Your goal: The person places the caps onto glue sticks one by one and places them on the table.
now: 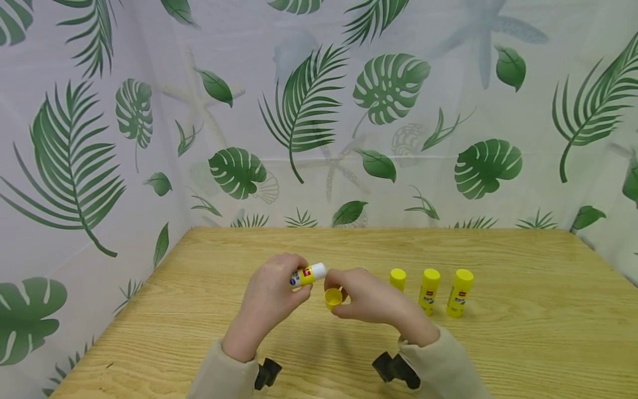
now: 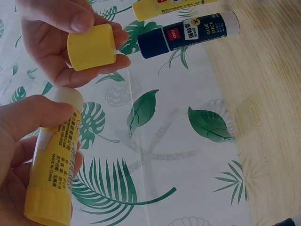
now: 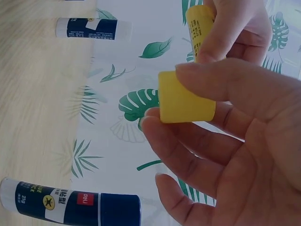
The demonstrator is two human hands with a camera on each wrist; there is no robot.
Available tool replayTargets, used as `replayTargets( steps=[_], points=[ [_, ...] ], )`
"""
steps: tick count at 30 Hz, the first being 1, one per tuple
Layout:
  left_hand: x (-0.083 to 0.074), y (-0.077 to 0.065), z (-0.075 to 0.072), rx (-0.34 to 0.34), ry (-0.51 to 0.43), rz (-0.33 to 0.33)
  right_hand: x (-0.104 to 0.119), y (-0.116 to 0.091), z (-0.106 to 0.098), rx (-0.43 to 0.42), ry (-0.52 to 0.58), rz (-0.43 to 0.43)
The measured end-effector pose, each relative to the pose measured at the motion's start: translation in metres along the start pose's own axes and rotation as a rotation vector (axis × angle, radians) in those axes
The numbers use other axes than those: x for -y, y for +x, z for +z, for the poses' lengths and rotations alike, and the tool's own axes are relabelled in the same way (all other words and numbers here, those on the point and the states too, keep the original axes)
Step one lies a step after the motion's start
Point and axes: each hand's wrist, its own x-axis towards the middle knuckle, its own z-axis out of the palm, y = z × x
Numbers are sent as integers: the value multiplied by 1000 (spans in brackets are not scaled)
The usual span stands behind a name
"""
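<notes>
A yellow glue stick (image 1: 302, 275) with its white top bare tilts in my left hand (image 1: 271, 288), whose thumb and fingers grip the barrel. Small dark print covers its side (image 2: 56, 155) in the left wrist view. My right hand (image 1: 371, 296) pinches a yellow cap (image 3: 186, 99) between thumb and fingers. That cap (image 1: 333, 299) is apart from the glue stick, with its hollow end visible in the head view. Both hands are above the table, close to each other.
Yellow capped glue sticks (image 1: 460, 293) stand upright on the wooden table (image 1: 538, 332), right of my right hand. A navy glue stick (image 2: 188, 34) appears in the left wrist view. Two navy ones, one lower (image 3: 70, 202) and one higher (image 3: 91, 28), show in the right wrist view.
</notes>
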Motion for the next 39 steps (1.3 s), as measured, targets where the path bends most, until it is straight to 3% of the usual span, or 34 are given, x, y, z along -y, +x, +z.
replayTargets(
  steps=[29, 39],
  points=[
    [-2, 0, -3, 39, -12, 42, -3, -3, -4, -25, 1, 18],
    [-3, 0, -4, 50, -24, 84, -3, -3, -5, -46, -28, 17]
  ],
)
